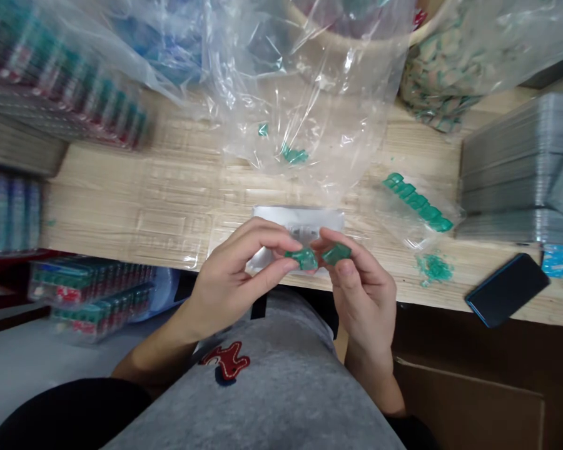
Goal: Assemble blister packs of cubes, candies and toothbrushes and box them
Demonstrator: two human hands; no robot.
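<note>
My left hand (248, 269) pinches a small translucent green plastic piece (306, 258) between thumb and fingertips. Close beside it, my right hand (363, 281) grips a second green plastic piece (336, 252) with the thumb pressed against it. The two pieces nearly meet; whether they touch I cannot tell. Beneath both hands lies a white sheet (319, 219) with small printing, partly covered by the fingers. To the right, a row of green plastic pieces (417, 201) rests on a clear plastic bag (394, 222). Below that row sits a pile of green crumbs (435, 267).
A clear plastic bag (304, 106) with a few green bits spreads across the back. Clear molded trays (169, 212) lie left of centre. Stacked packages (70, 81) stand at far left, stacked grey trays (502, 162) at right. A phone (507, 290) lies at the front right edge.
</note>
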